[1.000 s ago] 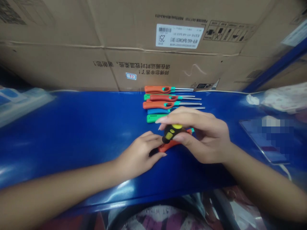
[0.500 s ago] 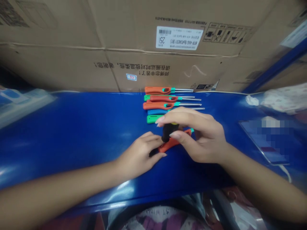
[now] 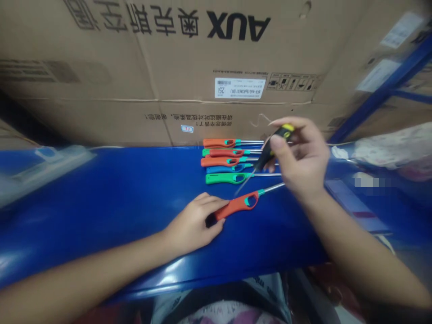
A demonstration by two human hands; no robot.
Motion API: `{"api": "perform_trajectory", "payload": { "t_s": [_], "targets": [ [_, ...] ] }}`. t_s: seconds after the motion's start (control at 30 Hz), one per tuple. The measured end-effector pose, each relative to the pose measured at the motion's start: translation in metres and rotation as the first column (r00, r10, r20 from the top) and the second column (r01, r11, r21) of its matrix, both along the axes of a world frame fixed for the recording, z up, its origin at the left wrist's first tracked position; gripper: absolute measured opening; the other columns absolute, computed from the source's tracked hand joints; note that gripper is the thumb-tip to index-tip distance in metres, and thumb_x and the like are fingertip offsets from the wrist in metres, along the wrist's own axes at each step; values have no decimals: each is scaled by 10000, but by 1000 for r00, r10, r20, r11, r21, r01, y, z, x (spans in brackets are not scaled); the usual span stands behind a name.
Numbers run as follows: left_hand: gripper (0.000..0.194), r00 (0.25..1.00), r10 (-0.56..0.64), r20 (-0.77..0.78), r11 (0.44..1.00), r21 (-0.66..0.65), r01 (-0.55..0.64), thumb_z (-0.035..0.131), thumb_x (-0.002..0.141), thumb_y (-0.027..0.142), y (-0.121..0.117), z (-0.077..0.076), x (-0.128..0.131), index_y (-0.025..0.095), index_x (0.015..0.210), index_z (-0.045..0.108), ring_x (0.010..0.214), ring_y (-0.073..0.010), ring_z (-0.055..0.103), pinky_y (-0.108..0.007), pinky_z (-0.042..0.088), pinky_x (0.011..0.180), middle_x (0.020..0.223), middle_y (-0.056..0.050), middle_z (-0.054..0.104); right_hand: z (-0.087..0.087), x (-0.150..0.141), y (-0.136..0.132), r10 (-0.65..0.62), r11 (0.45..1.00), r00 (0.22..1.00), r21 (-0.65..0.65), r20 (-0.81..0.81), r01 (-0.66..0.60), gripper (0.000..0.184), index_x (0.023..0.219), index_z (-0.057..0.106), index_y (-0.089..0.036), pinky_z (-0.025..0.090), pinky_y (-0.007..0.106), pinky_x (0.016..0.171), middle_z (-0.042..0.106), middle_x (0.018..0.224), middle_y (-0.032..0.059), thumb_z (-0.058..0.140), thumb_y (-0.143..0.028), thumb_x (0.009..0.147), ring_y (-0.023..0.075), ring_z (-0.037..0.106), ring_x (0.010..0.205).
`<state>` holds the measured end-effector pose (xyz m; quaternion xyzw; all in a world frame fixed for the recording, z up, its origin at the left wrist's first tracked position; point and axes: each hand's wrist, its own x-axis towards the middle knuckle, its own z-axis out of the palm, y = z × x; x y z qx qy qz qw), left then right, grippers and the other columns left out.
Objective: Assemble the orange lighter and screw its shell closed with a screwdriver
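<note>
My left hand (image 3: 199, 219) grips the handle end of an orange gas lighter (image 3: 238, 204) with a teal trigger and a metal barrel, lying tilted on the blue table. Raised above the lighter's right half, my right hand (image 3: 302, 155) is closed around a screwdriver (image 3: 272, 147) with a black and yellow handle. Its thin shaft slants down to the left, the tip just above the orange body; whether it touches I cannot tell. Behind them several more lighters lie in a row, a green lighter (image 3: 224, 178) nearest, their barrels partly hidden by my right hand.
A large cardboard box (image 3: 182, 85) stands along the back of the blue table (image 3: 135, 189). On the right are a phone (image 3: 357, 209) with a cable and a patterned cloth (image 3: 388, 146). A clear plastic bag or container (image 3: 64, 168) lies on the left.
My right hand has lifted the screwdriver up and to the right, off the orange lighter, and its shaft now shows. My left hand keeps its hold. The camera view has tilted upward.
</note>
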<state>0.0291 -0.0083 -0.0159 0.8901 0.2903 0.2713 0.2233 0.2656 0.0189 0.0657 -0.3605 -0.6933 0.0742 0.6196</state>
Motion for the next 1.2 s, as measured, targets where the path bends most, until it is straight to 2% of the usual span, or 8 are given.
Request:
{"api": "perform_trajectory", "payload": {
  "t_s": [0.13, 0.27, 0.33, 0.4, 0.67, 0.8, 0.97, 1.2],
  "targets": [
    [459, 985, 75, -153, 997, 25, -72, 600, 859, 167, 2, 6, -7, 149, 1318, 594, 1030, -256, 598, -454, 497, 966, 1160, -105, 652, 11, 60, 27, -295, 955, 951, 3, 97, 296, 272, 1000, 549, -252, 498, 291, 575, 592, 836, -20, 725, -368, 829, 132, 571, 593],
    [392, 966, 82, -247, 997, 12, -82, 551, 946, 290, 5, 9, -11, 169, 1319, 575, 1031, -270, 570, -461, 519, 934, 1130, -118, 590, 0, 102, 38, -505, 694, 623, -148, 597, 704, 148, 770, 520, -219, 480, 345, 845, 589, 844, 47, 665, -214, 795, 218, 607, 864],
    [336, 965, 63, -256, 998, 17, -60, 507, 982, 324, 6, 10, -11, 179, 1277, 578, 1028, -266, 563, -460, 521, 935, 1126, -118, 572, -10, 112, 41, -430, 524, 477, -218, 766, 823, 51, 824, 555, -199, 447, 325, 915, 602, 938, 99, 579, -155, 835, 233, 594, 982],
    [294, 972, 49, -229, 999, 21, -46, 464, 1006, 323, 7, 10, -11, 182, 1243, 568, 1028, -258, 564, -446, 527, 931, 1138, -121, 561, -21, 120, 45, -352, 432, 448, -282, 822, 857, 85, 870, 598, -169, 453, 314, 880, 608, 946, 128, 563, -112, 818, 237, 602, 955],
    [292, 995, 19, -101, 998, 60, -13, 402, 1039, 301, 28, 19, -15, 210, 1307, 473, 1124, -237, 574, -405, 506, 991, 1213, -116, 567, -47, 139, 57, -187, 285, 467, -407, 864, 868, 224, 931, 701, -186, 491, 354, 778, 623, 986, 119, 626, -112, 734, 248, 633, 897],
    [304, 993, 63, -104, 987, 153, -46, 386, 1036, 330, 67, 38, -10, 163, 1265, 494, 1134, -251, 559, -436, 476, 1019, 1210, -137, 565, -48, 128, 55, -254, 343, 461, -366, 851, 865, 296, 1105, 682, -164, 486, 485, 880, 568, 1188, 202, 569, -223, 838, 365, 560, 1122],
    [347, 971, 171, -164, 971, 196, -138, 409, 997, 339, 137, 54, 6, 109, 1214, 551, 1137, -282, 572, -465, 460, 1031, 1195, -172, 602, -49, 92, 55, -321, 572, 528, -284, 786, 770, 471, 1364, 512, -142, 446, 487, 997, 479, 1376, 214, 463, -256, 910, 366, 462, 1264],
    [341, 949, 278, -151, 948, 203, -246, 452, 956, 287, 183, 26, 29, 155, 1227, 609, 1208, -276, 553, -461, 428, 1078, 1246, -137, 630, -69, 44, 60, -157, 821, 601, -235, 784, 521, 566, 1464, 465, -200, 279, 493, 1181, 410, 1552, 124, 356, -508, 1002, 296, 357, 1418]
  ]
}}
